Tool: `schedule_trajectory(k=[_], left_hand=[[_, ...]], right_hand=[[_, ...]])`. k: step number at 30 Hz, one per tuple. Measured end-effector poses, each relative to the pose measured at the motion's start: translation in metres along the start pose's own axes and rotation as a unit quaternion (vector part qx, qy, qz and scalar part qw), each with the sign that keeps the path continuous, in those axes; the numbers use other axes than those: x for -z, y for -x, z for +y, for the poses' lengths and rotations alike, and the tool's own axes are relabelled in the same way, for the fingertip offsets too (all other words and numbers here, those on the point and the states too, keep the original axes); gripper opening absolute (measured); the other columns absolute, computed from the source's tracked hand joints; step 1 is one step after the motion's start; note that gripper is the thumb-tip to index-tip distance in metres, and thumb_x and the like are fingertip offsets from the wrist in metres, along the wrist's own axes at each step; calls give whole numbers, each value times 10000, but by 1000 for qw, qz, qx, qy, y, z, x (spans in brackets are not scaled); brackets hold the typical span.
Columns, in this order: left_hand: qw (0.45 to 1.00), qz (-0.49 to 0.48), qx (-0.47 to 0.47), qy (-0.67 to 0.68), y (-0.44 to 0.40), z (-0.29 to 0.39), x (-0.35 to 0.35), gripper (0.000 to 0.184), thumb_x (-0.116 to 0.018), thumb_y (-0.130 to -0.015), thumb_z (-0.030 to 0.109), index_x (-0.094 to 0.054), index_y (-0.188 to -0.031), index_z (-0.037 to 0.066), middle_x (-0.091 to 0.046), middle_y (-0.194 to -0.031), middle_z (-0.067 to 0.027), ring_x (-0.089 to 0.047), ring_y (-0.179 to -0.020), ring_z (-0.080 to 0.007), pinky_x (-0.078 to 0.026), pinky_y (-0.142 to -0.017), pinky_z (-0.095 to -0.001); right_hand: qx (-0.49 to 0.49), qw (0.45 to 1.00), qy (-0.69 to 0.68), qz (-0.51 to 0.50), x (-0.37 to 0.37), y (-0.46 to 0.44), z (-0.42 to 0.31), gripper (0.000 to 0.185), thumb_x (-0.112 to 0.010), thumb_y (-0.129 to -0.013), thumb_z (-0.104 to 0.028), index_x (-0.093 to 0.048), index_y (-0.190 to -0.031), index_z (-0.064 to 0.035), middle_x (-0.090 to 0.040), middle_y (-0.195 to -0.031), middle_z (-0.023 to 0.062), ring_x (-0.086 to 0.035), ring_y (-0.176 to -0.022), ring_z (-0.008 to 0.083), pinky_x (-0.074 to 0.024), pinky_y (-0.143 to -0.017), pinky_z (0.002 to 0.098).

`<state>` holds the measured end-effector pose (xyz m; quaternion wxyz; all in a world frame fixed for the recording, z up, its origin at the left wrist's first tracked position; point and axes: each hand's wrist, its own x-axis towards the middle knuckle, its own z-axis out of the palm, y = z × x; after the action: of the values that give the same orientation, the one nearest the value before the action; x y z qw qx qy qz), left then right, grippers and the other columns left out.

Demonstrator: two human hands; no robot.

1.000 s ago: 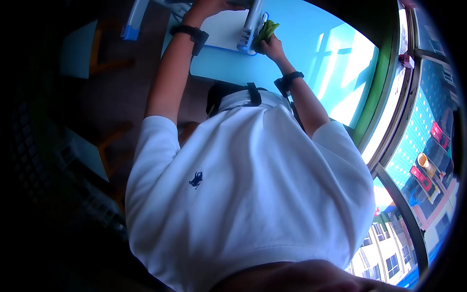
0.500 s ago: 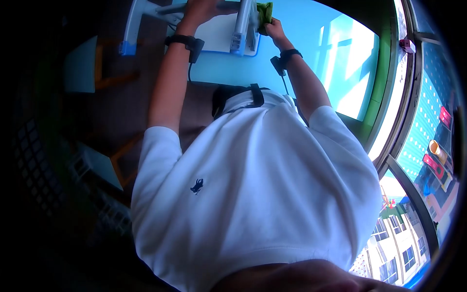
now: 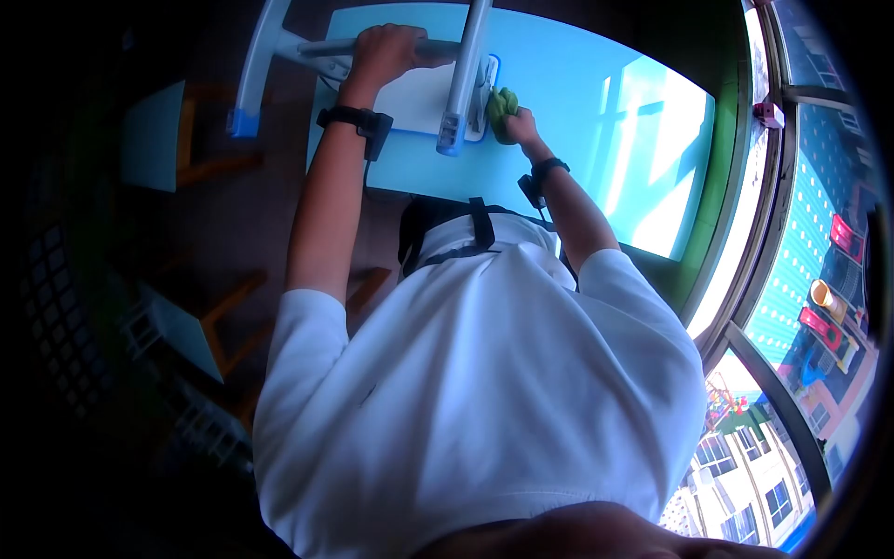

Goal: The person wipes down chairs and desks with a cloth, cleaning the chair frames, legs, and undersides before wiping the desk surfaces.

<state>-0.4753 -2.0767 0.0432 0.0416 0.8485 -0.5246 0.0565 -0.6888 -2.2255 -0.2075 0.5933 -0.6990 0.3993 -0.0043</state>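
My left hand (image 3: 386, 54) is wrapped around a grey crossbar (image 3: 328, 47) of an upturned chair. The chair's pale grey leg (image 3: 463, 84) ends in a blue cap pointing toward me, and another capped leg (image 3: 250, 79) sticks out at the left. A white panel with a blue rim (image 3: 410, 104), apparently the seat, lies on the light blue table (image 3: 559, 84). Closed around a bunched green cloth (image 3: 503, 114), my right hand (image 3: 523, 126) is beside the panel's right edge. Whether the cloth touches the chair frame is hard to tell.
Sunlight falls on the table's right part. A green ledge (image 3: 722, 186) and a window frame (image 3: 759, 200) run along the right. Other chairs (image 3: 154, 135) stand on the dark floor at the left. Each wrist wears a black strap with a small device.
The view has shifted, so the table and chair appear lower in it. My right hand has brought the green cloth nearer to me along the panel's edge. My left hand keeps its grip on the crossbar.
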Motion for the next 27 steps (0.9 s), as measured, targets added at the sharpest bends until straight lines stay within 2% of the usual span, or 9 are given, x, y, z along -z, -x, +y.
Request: schedule_trajectory(k=[4,6,10,12,15,19,21,23,27], left_hand=[[1000,-13,17,4,-1,4,6,439,-774,-692,475,-714,-955,129,-685,-747,-97,-673,-716,-280,-507,-666,-399],[997,-72,17,26,-4,4,9,443,-770,-702,472,-708,-976,130,-691,-774,-97,-675,-736,-282,-507,-685,-403],[998,-51,11,43,-4,2,8,457,-758,-713,491,-700,-993,135,-695,-798,-92,-677,-754,-284,-507,-700,-409],[999,-36,9,17,-4,1,9,483,-740,-716,531,-697,-998,141,-698,-812,-92,-678,-767,-287,-508,-702,-415],[995,-95,28,9,-5,0,15,502,-734,-703,565,-697,-983,150,-698,-818,-91,-678,-776,-287,-508,-703,-413],[998,-46,16,28,-3,-3,10,508,-733,-696,576,-696,-974,153,-698,-811,-88,-677,-773,-284,-508,-697,-411],[998,-58,20,22,-2,-2,14,523,-734,-685,583,-697,-977,151,-692,-793,-83,-677,-769,-285,-507,-690,-412],[998,-57,22,25,0,-2,16,528,-735,-683,583,-698,-982,149,-687,-777,-83,-677,-763,-284,-507,-685,-409],[995,-87,41,32,-2,-2,19,514,-740,-682,574,-696,-977,156,-670,-732,-82,-674,-740,-282,-507,-669,-398]], right_hand=[[25,997,69,-12,3,-52,-35,374,-511,-744,-114,-631,-1067,31,-667,-1021,240,-638,-1010,361,-486,-886,405],[28,995,97,-23,6,-73,-55,437,-479,-738,-89,-598,-1143,24,-644,-1091,252,-607,-1074,374,-468,-921,398],[97,981,170,-11,8,-91,-59,457,-485,-750,-81,-592,-1192,-41,-613,-1131,266,-579,-1071,428,-468,-927,429],[149,968,200,35,-1,-87,-59,467,-486,-763,-80,-585,-1219,-77,-575,-1167,266,-564,-1068,444,-463,-943,438],[157,961,229,0,-2,-77,-64,475,-485,-762,-69,-588,-1225,-83,-533,-1198,264,-561,-1069,441,-460,-959,432],[152,961,229,-18,9,-66,-69,488,-476,-747,-55,-608,-1216,-80,-581,-1165,260,-581,-1059,420,-466,-945,427],[110,984,117,-82,24,-54,-86,492,-465,-733,-43,-629,-1195,-74,-633,-1107,250,-610,-1031,400,-476,-925,421],[121,985,84,-86,29,-50,-89,488,-459,-736,-60,-635,-1191,-73,-661,-1059,238,-628,-1010,391,-483,-908,417],[80,974,202,-63,24,-54,-87,427,-482,-780,-133,-639,-1176,-108,-656,-1090,214,-619,-1019,398,-484,-907,441]])
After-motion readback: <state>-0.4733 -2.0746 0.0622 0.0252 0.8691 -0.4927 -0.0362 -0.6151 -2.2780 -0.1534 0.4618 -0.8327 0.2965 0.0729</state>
